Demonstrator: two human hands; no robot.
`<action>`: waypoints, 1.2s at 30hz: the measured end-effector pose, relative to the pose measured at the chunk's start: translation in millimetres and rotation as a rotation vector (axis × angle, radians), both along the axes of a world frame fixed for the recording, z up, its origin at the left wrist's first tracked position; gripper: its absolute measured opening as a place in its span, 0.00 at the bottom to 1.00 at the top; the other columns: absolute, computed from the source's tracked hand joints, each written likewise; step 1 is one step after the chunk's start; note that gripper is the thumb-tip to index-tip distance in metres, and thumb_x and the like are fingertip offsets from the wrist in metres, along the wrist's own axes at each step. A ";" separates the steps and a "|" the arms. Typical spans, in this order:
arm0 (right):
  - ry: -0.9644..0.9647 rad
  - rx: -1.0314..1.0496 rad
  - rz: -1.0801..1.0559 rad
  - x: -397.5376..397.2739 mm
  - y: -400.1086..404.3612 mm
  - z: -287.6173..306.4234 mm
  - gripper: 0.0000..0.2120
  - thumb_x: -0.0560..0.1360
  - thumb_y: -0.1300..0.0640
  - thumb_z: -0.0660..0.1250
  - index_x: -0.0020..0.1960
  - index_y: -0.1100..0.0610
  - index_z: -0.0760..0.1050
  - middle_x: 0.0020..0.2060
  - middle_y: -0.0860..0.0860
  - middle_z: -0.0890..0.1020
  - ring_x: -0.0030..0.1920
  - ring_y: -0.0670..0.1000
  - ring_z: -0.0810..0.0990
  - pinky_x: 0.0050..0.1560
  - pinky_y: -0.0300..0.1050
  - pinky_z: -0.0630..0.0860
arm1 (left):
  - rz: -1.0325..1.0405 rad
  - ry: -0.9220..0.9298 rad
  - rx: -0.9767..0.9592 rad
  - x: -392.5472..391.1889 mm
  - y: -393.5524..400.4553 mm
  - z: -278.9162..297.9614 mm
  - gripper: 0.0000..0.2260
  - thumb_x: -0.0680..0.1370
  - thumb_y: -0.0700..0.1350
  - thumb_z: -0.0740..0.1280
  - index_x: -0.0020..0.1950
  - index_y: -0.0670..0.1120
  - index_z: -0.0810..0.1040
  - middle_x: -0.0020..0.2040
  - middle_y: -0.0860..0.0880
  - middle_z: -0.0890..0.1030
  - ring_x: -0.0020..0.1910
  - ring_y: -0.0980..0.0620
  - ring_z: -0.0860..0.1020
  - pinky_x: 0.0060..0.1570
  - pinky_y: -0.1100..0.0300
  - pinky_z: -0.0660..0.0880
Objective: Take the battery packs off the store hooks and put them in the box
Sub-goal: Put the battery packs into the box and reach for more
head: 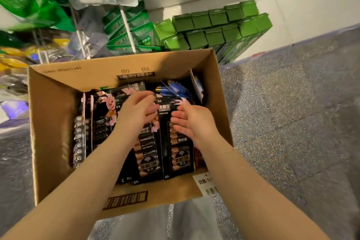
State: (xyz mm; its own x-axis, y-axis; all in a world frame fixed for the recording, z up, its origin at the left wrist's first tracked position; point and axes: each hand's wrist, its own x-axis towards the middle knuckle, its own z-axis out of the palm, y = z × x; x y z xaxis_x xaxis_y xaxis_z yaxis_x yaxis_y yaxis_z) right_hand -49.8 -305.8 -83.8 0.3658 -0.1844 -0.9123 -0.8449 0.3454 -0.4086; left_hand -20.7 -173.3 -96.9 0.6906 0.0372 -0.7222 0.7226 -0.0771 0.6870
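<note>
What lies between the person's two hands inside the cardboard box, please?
In the head view, the top of an upright black Duracell battery pack stands between the left hand and the right hand, inside the cardboard box.

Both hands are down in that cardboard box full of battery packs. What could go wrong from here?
The black battery packs lie in loose overlapping rows, so pressing with the left hand or right hand might slide them out of line or bend a card. The blue packs at the far end stand tilted and could get crushed under more stock. The box already looks fairly full, so later packs may not lie flat.
</note>
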 end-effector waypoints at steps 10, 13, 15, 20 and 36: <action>0.088 -0.052 -0.129 43.2 13.6 -31.2 0.14 0.78 0.52 0.66 0.46 0.64 0.76 0.38 0.54 0.83 0.37 0.45 0.83 0.18 0.32 0.64 | 0.036 0.010 -0.081 -8.9 29.8 4.3 0.09 0.84 0.45 0.59 0.61 0.47 0.75 0.52 0.51 0.82 0.51 0.56 0.81 0.45 0.63 0.78; 0.146 -0.053 -0.165 45.3 12.0 -30.7 0.10 0.78 0.54 0.66 0.51 0.62 0.77 0.34 0.51 0.80 0.28 0.44 0.77 0.17 0.31 0.64 | 0.034 0.007 -0.070 -9.4 28.8 1.1 0.10 0.83 0.46 0.60 0.62 0.47 0.74 0.53 0.51 0.81 0.52 0.56 0.80 0.46 0.63 0.77; 0.121 -0.032 -0.203 41.3 9.9 -27.3 0.08 0.79 0.55 0.66 0.46 0.60 0.77 0.30 0.49 0.79 0.28 0.43 0.75 0.19 0.31 0.66 | 0.044 0.017 -0.061 -7.9 27.6 0.5 0.10 0.83 0.47 0.60 0.62 0.48 0.74 0.53 0.51 0.81 0.52 0.55 0.80 0.46 0.62 0.77; -0.066 0.048 -0.164 -7.6 9.8 -5.1 0.12 0.80 0.60 0.60 0.37 0.58 0.72 0.21 0.47 0.71 0.23 0.45 0.68 0.27 0.39 0.66 | 0.043 0.029 -0.058 -12.7 24.1 6.1 0.05 0.83 0.47 0.61 0.59 0.52 0.72 0.53 0.52 0.81 0.52 0.55 0.80 0.47 0.60 0.77; -0.088 -0.013 -0.139 -8.4 -1.1 7.8 0.20 0.82 0.45 0.55 0.49 0.59 0.76 0.35 0.52 0.79 0.36 0.49 0.77 0.37 0.43 0.74 | 0.071 0.024 -0.124 -23.2 37.9 18.2 0.14 0.77 0.37 0.70 0.48 0.57 0.75 0.52 0.48 0.84 0.50 0.47 0.82 0.54 0.48 0.77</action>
State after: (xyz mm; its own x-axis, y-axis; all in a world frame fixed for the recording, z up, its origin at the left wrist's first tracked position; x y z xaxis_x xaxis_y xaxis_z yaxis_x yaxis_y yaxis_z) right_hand -58.2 -306.9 -76.0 0.4142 -0.2502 -0.8751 -0.7502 0.4506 -0.4840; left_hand -43.9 -135.4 -78.7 0.6717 -0.0048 -0.7408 0.7397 0.0595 0.6704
